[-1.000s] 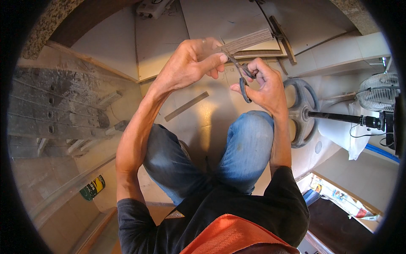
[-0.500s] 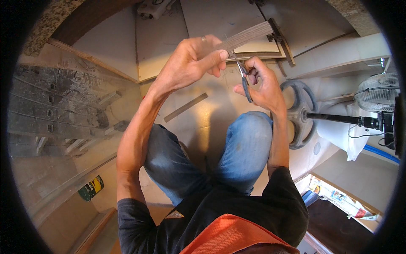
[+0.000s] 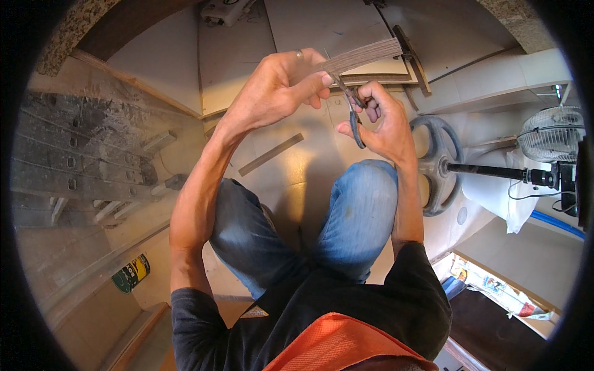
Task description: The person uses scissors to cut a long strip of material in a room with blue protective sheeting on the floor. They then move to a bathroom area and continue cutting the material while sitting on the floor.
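Between the thumb and fingers of my left hand (image 3: 284, 83) is one end of a flat brown wood-grain strip (image 3: 366, 55), which points out to the right. My right hand (image 3: 385, 123) has its fingers in the handles of a pair of scissors (image 3: 354, 123) with dark grips. The scissor blades reach up to the strip close to my left fingertips; whether they touch or cut it, I cannot tell. Another strip of the same brown look (image 3: 271, 154) lies on the floor beyond my knees.
A pedestal fan (image 3: 552, 137) lies tipped at the right, its round base (image 3: 440, 167) beside my right forearm. Cabinet panels (image 3: 337, 31) stand ahead. At the left are a dusty grey ladder-like panel (image 3: 77, 145) and a green-and-yellow can (image 3: 131, 273).
The strip's free end has dropped slightly. The scissor handles have swung a little left and closer together, with my right thumb moving along.
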`<state>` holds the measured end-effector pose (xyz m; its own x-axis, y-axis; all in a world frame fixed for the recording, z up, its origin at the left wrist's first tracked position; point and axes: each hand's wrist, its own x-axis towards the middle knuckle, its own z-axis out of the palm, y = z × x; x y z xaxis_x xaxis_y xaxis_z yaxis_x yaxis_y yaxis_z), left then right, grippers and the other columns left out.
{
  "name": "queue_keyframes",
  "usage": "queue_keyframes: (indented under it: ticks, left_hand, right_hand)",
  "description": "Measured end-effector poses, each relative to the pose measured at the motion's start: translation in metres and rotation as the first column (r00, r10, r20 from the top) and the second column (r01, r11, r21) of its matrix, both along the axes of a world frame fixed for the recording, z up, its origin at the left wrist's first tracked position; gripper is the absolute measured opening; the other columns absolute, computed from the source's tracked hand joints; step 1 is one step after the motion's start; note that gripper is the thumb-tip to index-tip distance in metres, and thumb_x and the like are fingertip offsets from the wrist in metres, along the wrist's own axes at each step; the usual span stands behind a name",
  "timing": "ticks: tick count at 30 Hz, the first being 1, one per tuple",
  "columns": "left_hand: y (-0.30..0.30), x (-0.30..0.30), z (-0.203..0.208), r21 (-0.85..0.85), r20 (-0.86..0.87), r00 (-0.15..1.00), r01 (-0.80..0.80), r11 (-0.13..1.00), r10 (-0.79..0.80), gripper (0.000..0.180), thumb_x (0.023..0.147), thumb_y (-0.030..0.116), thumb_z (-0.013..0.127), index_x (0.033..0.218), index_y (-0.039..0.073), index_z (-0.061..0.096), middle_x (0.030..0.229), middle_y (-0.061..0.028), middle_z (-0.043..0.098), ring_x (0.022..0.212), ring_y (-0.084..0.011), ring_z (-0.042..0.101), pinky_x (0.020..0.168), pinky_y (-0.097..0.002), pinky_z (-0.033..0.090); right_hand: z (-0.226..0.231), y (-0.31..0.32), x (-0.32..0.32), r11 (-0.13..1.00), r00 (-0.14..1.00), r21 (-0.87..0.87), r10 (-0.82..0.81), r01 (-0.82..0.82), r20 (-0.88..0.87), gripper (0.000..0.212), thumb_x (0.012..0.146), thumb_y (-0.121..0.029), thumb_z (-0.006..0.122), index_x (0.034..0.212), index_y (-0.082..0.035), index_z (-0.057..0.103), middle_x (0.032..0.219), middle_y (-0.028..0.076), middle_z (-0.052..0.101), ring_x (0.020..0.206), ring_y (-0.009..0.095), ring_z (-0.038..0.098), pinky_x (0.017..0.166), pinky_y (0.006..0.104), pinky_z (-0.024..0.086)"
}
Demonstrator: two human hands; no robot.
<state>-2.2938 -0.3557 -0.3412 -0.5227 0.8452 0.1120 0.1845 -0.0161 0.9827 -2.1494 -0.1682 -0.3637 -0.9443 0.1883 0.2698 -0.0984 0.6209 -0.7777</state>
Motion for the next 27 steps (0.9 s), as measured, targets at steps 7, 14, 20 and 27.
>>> queue_keyframes:
  ticks: [7,14,20,27]
  left_hand:
    - [0.0005,0.0022,-0.0019,0.016,0.025,1.0,-0.02,1.0,0.019,0.018,0.096,0.02,0.062,0.092,0.003,0.066,0.075,-0.0045,0.068,0.07,-0.0114,0.065,0.064,-0.0296,0.048]
    - [0.0017,0.0002,-0.0034,-0.005,-0.013,1.0,-0.015,1.0,0.015,0.013,0.1,0.014,0.063,0.095,0.001,0.063,0.079,-0.0045,0.069,0.069,-0.0086,0.064,0.063,-0.0235,0.052]
    - [0.0023,0.0008,-0.0044,0.008,0.002,0.999,-0.038,0.999,0.038,0.017,0.097,0.018,0.063,0.09,0.003,0.065,0.074,-0.0025,0.067,0.067,-0.0099,0.064,0.063,-0.0276,0.049]
    - [0.0029,0.0018,-0.006,0.004,-0.006,1.0,0.022,1.0,-0.022,0.012,0.099,0.014,0.063,0.096,0.002,0.063,0.078,-0.0028,0.068,0.069,-0.008,0.063,0.063,-0.0229,0.051]
  right_hand:
    - [0.0046,-0.0021,0.003,1.0,1.0,-0.023,0.001,0.0,0.014,0.05,0.066,-0.028,0.092,0.082,-0.007,0.05,0.067,-0.002,0.045,0.059,0.007,0.035,0.05,0.0262,0.029]
    - [0.0015,-0.0015,0.0038,1.0,1.0,-0.022,0.019,-0.02,-0.025,0.045,0.07,-0.023,0.091,0.086,-0.006,0.053,0.072,-0.006,0.048,0.057,0.002,0.03,0.05,0.0215,0.024]
    - [0.0038,-0.002,0.0079,0.999,0.999,-0.027,-0.016,0.017,0.038,0.044,0.07,-0.022,0.091,0.085,-0.006,0.054,0.071,-0.005,0.048,0.057,0.002,0.03,0.05,0.0219,0.024]
    - [0.0032,-0.0024,0.0045,1.0,0.999,0.029,0.002,-0.001,-0.052,0.046,0.068,-0.025,0.092,0.084,-0.006,0.053,0.07,-0.006,0.047,0.056,0.003,0.029,0.049,0.0227,0.024]
